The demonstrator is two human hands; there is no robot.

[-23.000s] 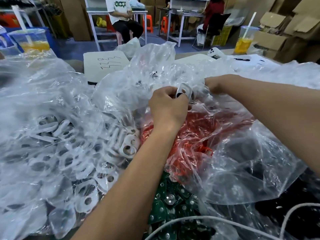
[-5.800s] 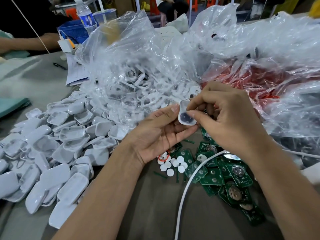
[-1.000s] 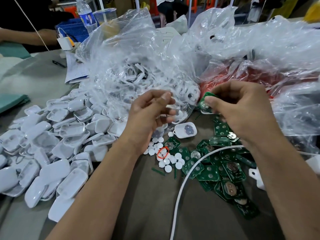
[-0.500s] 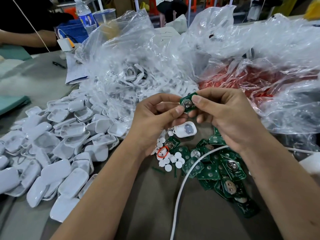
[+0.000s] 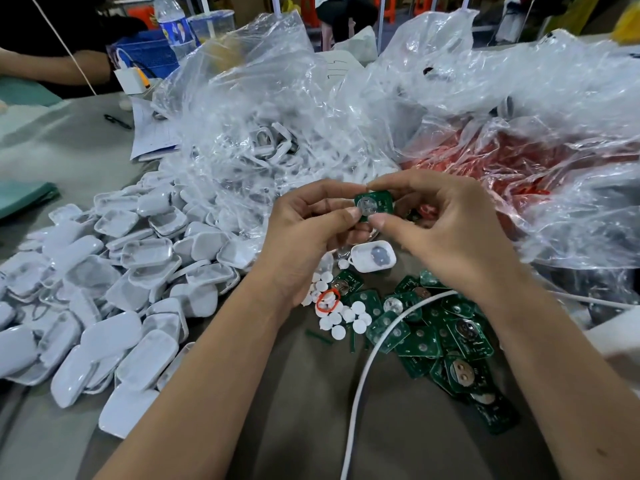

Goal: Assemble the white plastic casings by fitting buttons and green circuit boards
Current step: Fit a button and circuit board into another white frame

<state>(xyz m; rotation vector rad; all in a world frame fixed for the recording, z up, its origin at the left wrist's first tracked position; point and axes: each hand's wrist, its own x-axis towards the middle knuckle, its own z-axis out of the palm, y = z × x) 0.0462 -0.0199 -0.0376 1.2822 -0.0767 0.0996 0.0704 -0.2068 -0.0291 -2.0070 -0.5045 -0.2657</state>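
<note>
I hold a small green circuit board with a round metal dome up in front of me. My left hand pinches its left edge and my right hand pinches its right side between thumb and forefinger. Below the board, a white casing with a grey button in it lies on the table. Loose white round buttons and one red ring lie under my left wrist. More green boards are heaped under my right forearm.
A heap of white casing halves covers the table at left. Clear bags of white frames and red parts stand behind my hands. A white cable crosses the boards. Another person's arm and a water bottle are far left.
Both hands have kept hold of the green board and turned it slightly, its dome face now toward me. A second ago my right hand alone held it.
</note>
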